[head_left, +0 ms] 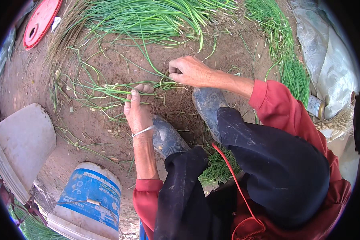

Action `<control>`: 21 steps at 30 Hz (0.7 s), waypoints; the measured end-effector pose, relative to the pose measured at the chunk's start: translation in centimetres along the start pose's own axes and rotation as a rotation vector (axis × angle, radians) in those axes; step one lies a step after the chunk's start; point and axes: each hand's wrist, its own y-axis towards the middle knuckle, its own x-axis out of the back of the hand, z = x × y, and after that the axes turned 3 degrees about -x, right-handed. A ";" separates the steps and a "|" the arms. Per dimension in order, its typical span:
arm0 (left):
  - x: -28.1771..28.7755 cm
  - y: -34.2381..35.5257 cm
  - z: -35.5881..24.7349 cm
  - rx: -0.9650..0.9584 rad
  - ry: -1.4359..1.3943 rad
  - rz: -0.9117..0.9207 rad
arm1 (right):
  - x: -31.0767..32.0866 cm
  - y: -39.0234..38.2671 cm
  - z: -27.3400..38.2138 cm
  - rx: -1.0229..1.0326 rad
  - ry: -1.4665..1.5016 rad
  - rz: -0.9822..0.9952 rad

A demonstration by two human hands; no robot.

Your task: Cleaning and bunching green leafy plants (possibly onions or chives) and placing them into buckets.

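Observation:
My left hand (138, 105) is closed on a few thin green onions (115, 91), with the thumb laid over the stalks. Their pale ends point left and their green tops run right, toward my other hand. My right hand (189, 71) is curled closed just above those tops, its fingertips turned down. What it pinches, if anything, is too small to make out. More loose green onions (90, 76) lie scattered on the soil left of my hands. A large heap of green onions (148, 18) lies beyond them.
My muddy boots (210, 106) stand below my hands on bare soil. A blue-and-white bucket (93, 196) and a white container (26, 140) are at left, a red lid (42, 22) at far left. More green onions (292, 74), a tin can (315, 106) and plastic sheeting (328, 60) line the right.

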 end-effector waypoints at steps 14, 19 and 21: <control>0.2 -0.3 0.0 -0.054 0.049 -0.174 | -0.7 -0.9 2.3 -0.004 0.400 0.016; -0.3 -0.8 0.4 0.013 0.015 0.025 | -1.0 -1.3 2.6 0.096 0.302 0.065; 0.8 -0.8 0.1 -0.022 -0.006 -0.003 | -0.4 -0.4 1.1 0.024 0.166 -0.043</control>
